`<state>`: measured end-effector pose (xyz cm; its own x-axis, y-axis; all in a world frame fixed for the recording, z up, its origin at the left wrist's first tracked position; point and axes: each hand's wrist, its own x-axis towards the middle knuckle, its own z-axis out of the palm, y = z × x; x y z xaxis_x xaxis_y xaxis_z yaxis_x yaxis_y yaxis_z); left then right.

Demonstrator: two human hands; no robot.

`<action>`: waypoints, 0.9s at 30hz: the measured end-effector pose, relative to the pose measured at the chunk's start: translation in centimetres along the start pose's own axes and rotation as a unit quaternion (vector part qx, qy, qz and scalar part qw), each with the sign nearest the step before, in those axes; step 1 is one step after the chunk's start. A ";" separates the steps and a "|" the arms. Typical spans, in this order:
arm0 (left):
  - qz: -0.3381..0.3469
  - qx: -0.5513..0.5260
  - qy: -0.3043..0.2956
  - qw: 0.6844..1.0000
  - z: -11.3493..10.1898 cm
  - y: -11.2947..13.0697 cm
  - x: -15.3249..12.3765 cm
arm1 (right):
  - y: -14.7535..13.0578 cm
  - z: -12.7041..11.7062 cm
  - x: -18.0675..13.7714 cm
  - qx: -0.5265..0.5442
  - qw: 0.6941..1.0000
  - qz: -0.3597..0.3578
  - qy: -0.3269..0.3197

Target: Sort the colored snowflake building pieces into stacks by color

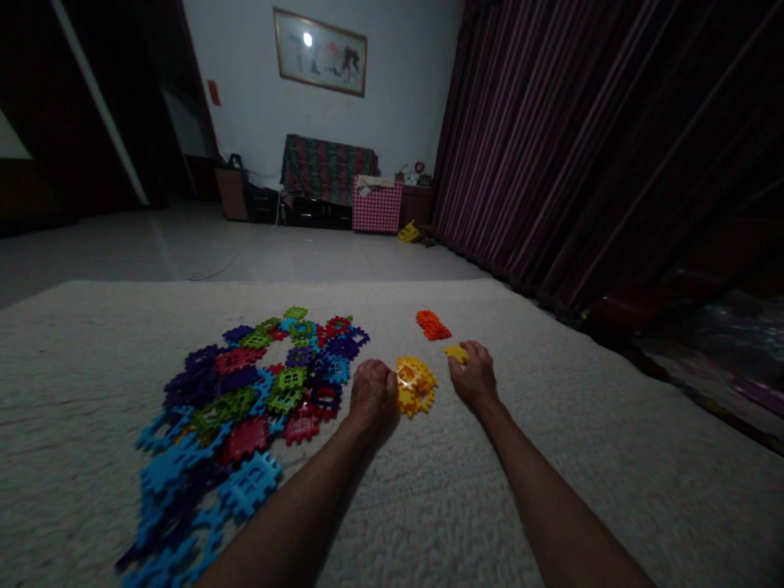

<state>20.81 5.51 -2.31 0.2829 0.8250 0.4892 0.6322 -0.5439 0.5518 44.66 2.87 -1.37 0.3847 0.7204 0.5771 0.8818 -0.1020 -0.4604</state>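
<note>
A small heap of yellow interlocking plastic tiles (416,385) lies on the pale carpet between my two hands. My left hand (372,394) rests just left of the heap, fingers curled against its edge. My right hand (473,376) is closed on a single yellow tile (456,353) at the heap's right. A little stack of orange tiles (432,325) lies just beyond. A wide scatter of blue, purple, green and red tiles (245,400) spreads to the left.
The pale carpet (551,457) ends at a tiled floor (245,245). Dark striped curtains (581,139) hang on the right. A cloth-covered cabinet (327,171) and a checked box (376,206) stand by the far wall.
</note>
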 end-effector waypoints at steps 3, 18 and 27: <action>0.002 -0.004 0.010 1.000 0.1 -0.1 0.0 | -2.5 -0.5 -0.5 0.110 0.988 -0.102 -0.025; -0.001 0.007 -0.005 1.000 -0.1 -0.1 0.1 | -7.2 -1.8 -2.4 0.084 0.943 -0.257 -0.192; 0.009 0.029 -0.013 0.999 -0.3 0.0 0.2 | -5.4 -0.5 -2.0 0.136 0.955 -0.245 -0.093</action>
<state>20.65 5.63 -2.05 0.3125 0.8199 0.4797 0.6682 -0.5487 0.5025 39.26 1.66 0.35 -0.1341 0.7474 0.6507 0.8301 0.4434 -0.3381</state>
